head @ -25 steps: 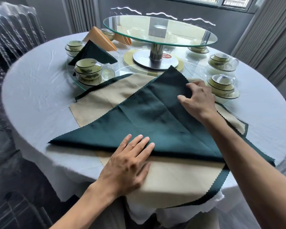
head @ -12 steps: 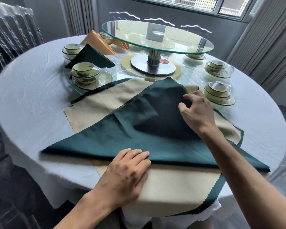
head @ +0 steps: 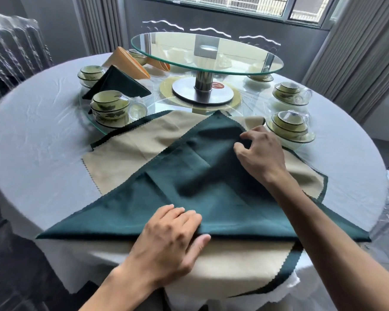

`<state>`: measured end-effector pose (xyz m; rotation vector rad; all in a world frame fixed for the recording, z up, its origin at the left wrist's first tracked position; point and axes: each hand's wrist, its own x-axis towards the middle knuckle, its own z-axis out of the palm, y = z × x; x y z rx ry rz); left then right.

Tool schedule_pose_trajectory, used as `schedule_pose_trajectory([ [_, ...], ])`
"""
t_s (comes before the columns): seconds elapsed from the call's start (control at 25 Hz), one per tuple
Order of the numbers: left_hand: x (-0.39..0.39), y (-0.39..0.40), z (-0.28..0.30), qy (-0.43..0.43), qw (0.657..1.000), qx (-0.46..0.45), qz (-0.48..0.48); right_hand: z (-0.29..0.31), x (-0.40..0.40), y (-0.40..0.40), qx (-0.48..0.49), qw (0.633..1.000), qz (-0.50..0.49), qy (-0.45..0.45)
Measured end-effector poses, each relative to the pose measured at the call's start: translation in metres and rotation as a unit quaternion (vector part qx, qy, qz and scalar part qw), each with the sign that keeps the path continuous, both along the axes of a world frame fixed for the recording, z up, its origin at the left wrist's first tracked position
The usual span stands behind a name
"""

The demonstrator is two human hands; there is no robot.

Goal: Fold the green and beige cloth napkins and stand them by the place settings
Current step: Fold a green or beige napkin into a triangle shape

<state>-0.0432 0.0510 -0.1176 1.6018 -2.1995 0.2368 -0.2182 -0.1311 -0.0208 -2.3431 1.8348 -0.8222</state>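
Green napkin folded to a triangle atop beige napkin, near table edge. Left hand pinches the fold — thumb beneath. Right hand fingers curled, gripping the upper right edge; fingertips hidden in cloth.

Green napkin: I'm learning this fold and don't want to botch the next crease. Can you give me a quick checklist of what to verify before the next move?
1. Green napkin folded into a triangle: ok.
2. Left hand grips the near folded edge: ok.
3. Right hand pinches the cloth near the far corner: ok.
4. Surface flat: not ok, a raised ridge runs across the middle.
5. Bowl stack clear of the right hand: not ok, it sits close beside it.
6. Beige napkin underneath lies square: cannot tell, mostly covered.
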Motion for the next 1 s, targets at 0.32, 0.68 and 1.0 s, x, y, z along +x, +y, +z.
schedule_pose_trajectory([
  [0.32,-0.007,-0.004,-0.025,-0.065,0.995,0.054,0.042,-0.001,0.010,-0.003,0.017,0.998,-0.010,0.052],
  [0.68,-0.017,-0.015,-0.030,-0.019,0.997,0.027,0.071,-0.007,0.010,-0.009,0.007,0.997,-0.012,0.075],
  [1.0,-0.022,-0.016,-0.034,-0.025,0.995,0.043,0.084,-0.051,0.019,0.084,-0.061,0.996,0.062,0.010],
])
